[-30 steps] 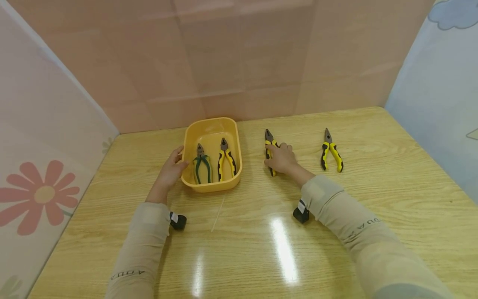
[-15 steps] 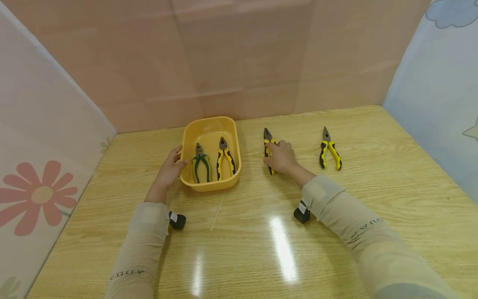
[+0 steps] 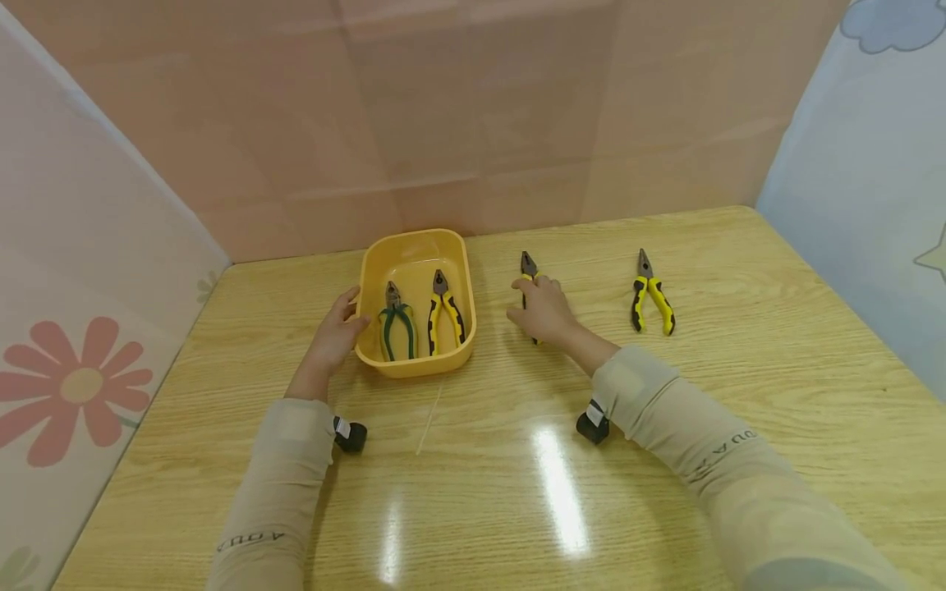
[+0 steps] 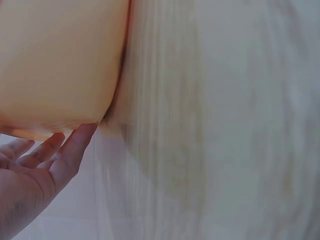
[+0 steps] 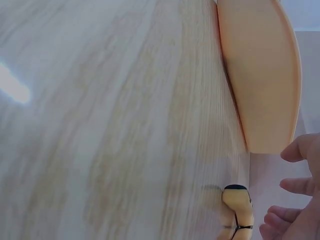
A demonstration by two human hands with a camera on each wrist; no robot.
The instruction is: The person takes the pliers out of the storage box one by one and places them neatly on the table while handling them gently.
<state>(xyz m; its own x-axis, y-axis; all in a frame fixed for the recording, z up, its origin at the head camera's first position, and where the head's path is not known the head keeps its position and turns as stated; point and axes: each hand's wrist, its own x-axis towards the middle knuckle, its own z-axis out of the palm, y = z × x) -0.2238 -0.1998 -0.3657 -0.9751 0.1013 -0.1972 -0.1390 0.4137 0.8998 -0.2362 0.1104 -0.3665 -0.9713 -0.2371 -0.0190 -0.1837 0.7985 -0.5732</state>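
In the head view my left hand (image 3: 336, 336) rests against the left side of a yellow plastic tray (image 3: 470, 328), fingers extended along its outer wall. Inside the tray lie green-handled pliers (image 3: 399, 328) and yellow-and-black pliers (image 3: 446, 320). My right hand (image 3: 547, 313) is over a second yellow-and-black pair of pliers (image 3: 528, 264) on the table, covering much of its handles. From the right wrist view, the right hand's (image 5: 300, 190) fingers are spread, apart from the pliers' handle (image 5: 238, 205). Left wrist view: fingertips (image 4: 86, 134) touch the tray wall (image 4: 60, 75).
Long-nose pliers (image 3: 649, 295) with yellow-and-black handles lie on the wooden table (image 3: 473, 492) at the right. A thin pale strip (image 3: 429, 419) lies in front of the tray. A pinkish back panel (image 3: 473, 123) and patterned side panels surround the table.
My right hand has shifted slightly left over the pliers, and its fingers have spread away from the handles. Those pliers stay in about the same place. The left hand stays at the tray.
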